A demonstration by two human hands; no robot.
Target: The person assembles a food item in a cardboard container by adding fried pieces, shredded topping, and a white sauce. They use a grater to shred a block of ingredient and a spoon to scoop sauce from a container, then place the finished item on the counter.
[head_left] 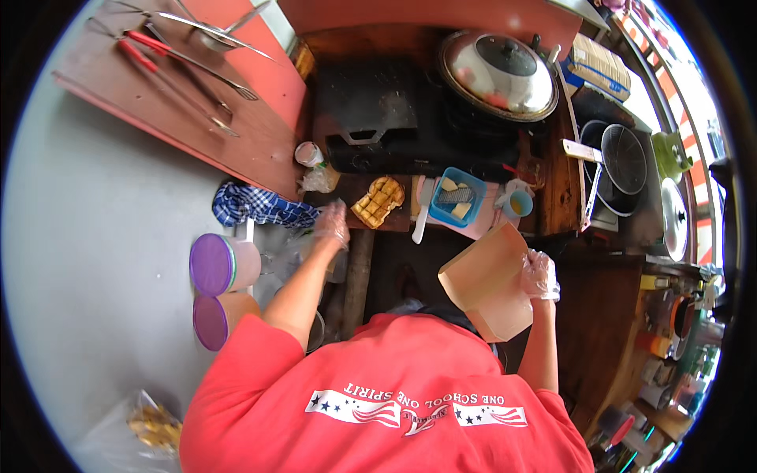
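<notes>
Head view: right hand (538, 276) clamped on an open cardboard box (487, 282), left hand (331, 224) beside scored toast (378, 202)

Both hands wear clear plastic gloves and are well apart from each other. The right one grips the right side of the brown cardboard box, fingers closed on its wall; the box is held tilted, its hollow inside showing, out past the front edge of the desk (347, 188) and toward its right corner.

The left hand is at the front edge of the desk, just left of the toast; whether its fingers hold anything cannot be told. The thick slice, browned and cut into a grid of squares, lies near that front edge, left of the middle.

To the right of the toast, a knife (421, 224) points its white handle out over the front edge. Next comes a blue plastic tub (477, 211) with a metal grater (455, 195) and pale yellow blocks (460, 210) inside, then a light blue cup (519, 203) near the right end.

Behind them stands a black stove (426, 163), with a large lidded pan (497, 75) at its right. Left of the desk are a blue checkered cloth (264, 206) and two purple-lidded tubs (211, 264).
</notes>
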